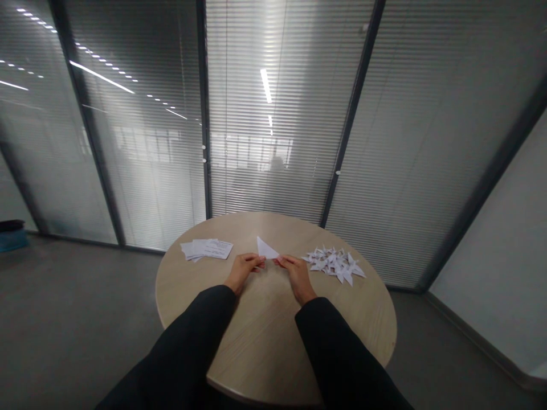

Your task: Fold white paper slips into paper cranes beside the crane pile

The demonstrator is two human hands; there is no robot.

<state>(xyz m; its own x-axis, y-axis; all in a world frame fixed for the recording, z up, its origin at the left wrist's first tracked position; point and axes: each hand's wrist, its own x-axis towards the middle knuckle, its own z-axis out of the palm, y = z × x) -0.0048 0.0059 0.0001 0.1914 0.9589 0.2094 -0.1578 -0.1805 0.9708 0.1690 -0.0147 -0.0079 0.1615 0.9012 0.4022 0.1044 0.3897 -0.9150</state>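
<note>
A white piece of paper folded into a triangle [266, 249] is held between my two hands over the middle of the table. My left hand [244, 271] pinches its lower left corner between thumb and fingers. At the lower right corner, the thumb and fingers of my right hand [298, 277] are closed on it too. One point of the triangle stands up, away from me. Left of my hands lies a loose stack of white paper sheets [207, 249], some with printed lines. A heap of folded white paper pieces with pointed tips [335, 263] lies to the right.
The round wooden table [265, 341] stands close to a glass partition with blinds [273, 188]. A white wall [496, 256] is on the right. On the floor at far left sits a blue and black object [12, 236], cut off by the frame.
</note>
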